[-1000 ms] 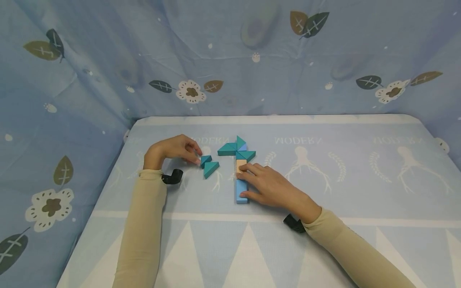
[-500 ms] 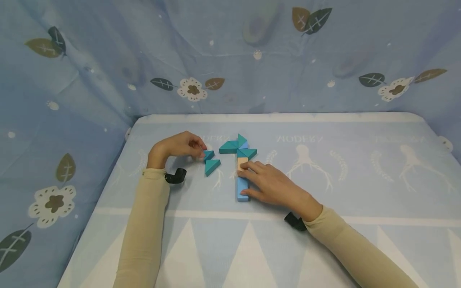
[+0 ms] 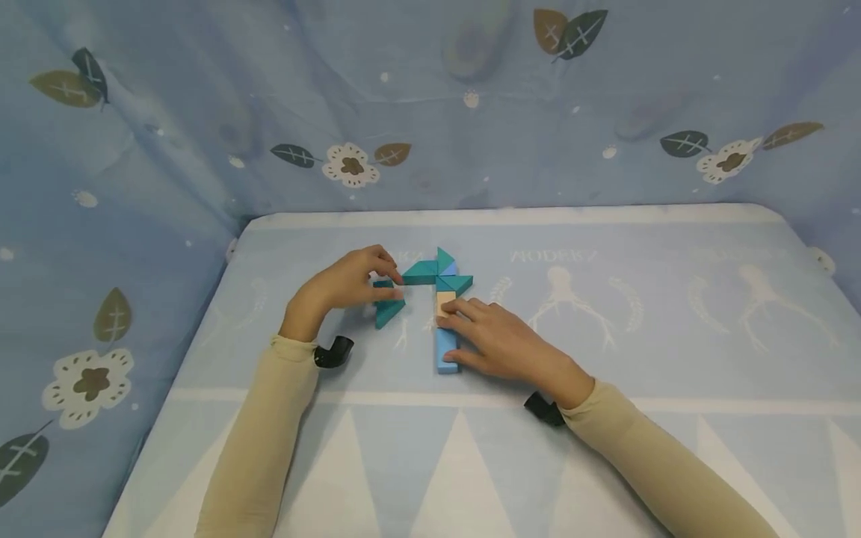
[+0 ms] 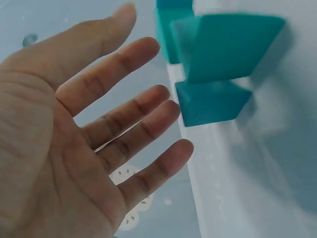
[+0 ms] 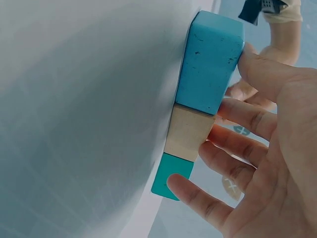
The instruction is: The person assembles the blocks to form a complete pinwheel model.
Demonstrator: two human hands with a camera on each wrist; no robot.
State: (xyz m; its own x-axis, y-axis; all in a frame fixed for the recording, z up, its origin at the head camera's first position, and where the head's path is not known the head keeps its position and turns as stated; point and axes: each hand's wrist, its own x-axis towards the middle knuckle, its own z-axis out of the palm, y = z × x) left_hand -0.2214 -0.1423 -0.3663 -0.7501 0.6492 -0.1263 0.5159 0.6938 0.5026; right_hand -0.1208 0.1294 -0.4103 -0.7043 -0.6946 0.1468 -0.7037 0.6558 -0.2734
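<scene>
My left hand [image 3: 346, 282] hovers over two loose teal triangle blocks, partly covering the smaller triangle [image 3: 381, 285] and overlapping the larger triangle [image 3: 387, 314]. In the left wrist view its fingers are extended and apart, with nothing between them. My right hand [image 3: 501, 340] rests its fingertips on a straight column: a long blue block [image 5: 210, 62], then a plain wooden block [image 5: 188, 131], with a teal block [image 5: 171, 173] beyond. The column's far end meets a pinwheel-like cluster of teal triangle blocks [image 3: 422, 270] with one small periwinkle triangle [image 3: 451, 270] among them.
A patterned pale blue and white cloth covers the table [image 3: 605, 448]. Blue leaf-and-flower curtains [image 3: 430, 112] hang behind and at the left side. A black wrist-camera mount [image 3: 334, 351] sticks out beside the left cuff, another mount [image 3: 543, 409] by the right cuff.
My left hand has moved right, from beside the small teal triangle to over the loose pair, its fingertips now near the cluster's left tip. The right hand keeps its place on the column.
</scene>
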